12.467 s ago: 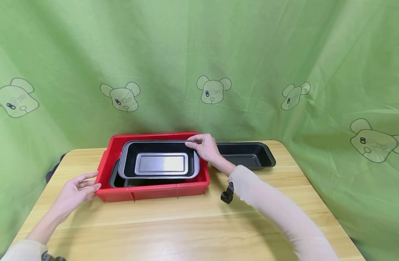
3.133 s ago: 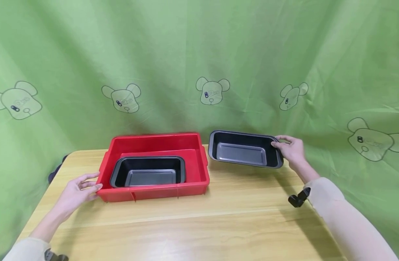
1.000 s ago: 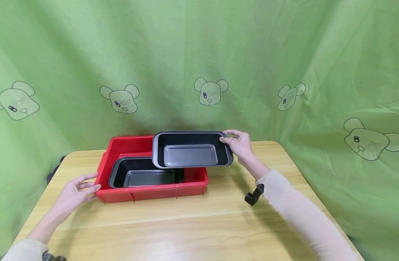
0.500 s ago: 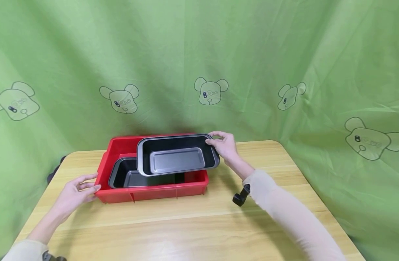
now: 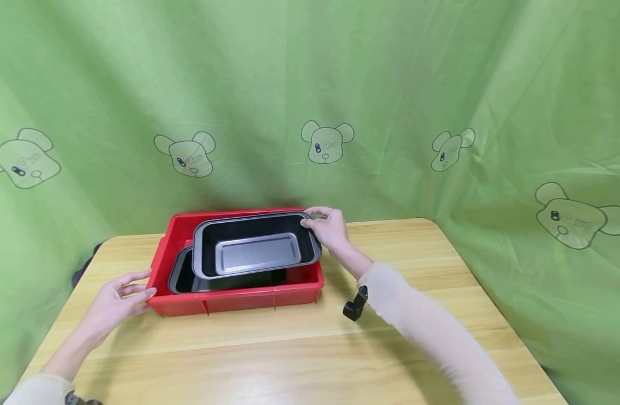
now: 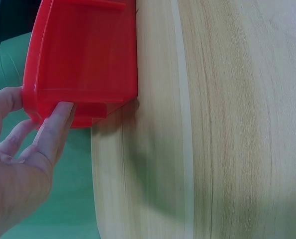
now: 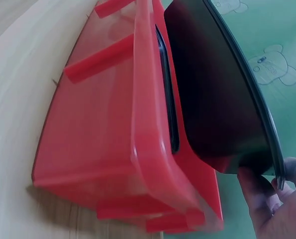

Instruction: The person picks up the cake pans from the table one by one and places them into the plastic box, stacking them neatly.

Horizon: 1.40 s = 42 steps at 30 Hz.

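Observation:
A black loaf pan (image 5: 256, 253) hangs tilted over the red plastic bin (image 5: 239, 301), its right end a little higher in the head view. My right hand (image 5: 330, 229) pinches that end's rim, thumb on the inside and fingers beneath. In the right wrist view the held pan (image 7: 212, 84) leans above the bin's wall. Under it a second loaf pan (image 5: 188, 282) lies in the bin, mostly covered. My left hand (image 5: 115, 301) grips the bin's left front corner. Its thumb and fingers straddle the red corner (image 6: 33, 92) in the left wrist view.
The bin stands at the back left of a light wooden table (image 5: 290, 354). Close behind it hangs a green curtain (image 5: 259, 101) printed with bear heads. The table's right edge slants toward the curtain's right part.
My right hand has carried the loaf pan from right of the bin leftward and down over it, covering more of the pan inside. Earlier it set another pan there. My left hand stays put.

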{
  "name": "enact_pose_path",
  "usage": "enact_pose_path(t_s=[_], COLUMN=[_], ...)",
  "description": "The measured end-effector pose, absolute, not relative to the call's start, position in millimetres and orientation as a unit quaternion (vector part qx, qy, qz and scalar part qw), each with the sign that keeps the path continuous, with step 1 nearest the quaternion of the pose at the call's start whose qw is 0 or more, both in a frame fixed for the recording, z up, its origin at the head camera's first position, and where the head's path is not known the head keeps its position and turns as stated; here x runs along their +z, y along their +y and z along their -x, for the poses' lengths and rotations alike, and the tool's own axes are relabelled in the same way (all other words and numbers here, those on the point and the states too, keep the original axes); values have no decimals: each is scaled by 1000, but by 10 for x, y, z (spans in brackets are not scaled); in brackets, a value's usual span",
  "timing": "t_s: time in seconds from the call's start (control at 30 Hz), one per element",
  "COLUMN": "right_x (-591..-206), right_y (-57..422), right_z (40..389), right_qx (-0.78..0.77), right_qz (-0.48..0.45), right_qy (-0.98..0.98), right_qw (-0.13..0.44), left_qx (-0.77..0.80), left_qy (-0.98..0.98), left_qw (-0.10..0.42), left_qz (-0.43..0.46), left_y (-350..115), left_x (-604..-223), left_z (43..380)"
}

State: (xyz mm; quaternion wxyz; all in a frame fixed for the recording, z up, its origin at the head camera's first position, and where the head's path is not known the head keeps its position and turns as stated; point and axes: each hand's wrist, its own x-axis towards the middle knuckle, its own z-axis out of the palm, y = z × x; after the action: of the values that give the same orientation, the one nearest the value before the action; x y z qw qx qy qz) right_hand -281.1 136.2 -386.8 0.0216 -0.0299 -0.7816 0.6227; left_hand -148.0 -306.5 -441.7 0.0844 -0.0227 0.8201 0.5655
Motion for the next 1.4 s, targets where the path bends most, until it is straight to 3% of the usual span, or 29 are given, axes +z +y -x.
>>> enact_pose_path(t_s=[1.4], right_x=[-4201], right_y=[831], right_z=[2667], right_qx=[610], right_qz=[36], right_qy=[-791], right_qw=[18], left_qx=[581], left_qy=[810], left_qw=[77], left_qz=[24], left_y=[-3043], left_x=[-4413], left_z=[1461])
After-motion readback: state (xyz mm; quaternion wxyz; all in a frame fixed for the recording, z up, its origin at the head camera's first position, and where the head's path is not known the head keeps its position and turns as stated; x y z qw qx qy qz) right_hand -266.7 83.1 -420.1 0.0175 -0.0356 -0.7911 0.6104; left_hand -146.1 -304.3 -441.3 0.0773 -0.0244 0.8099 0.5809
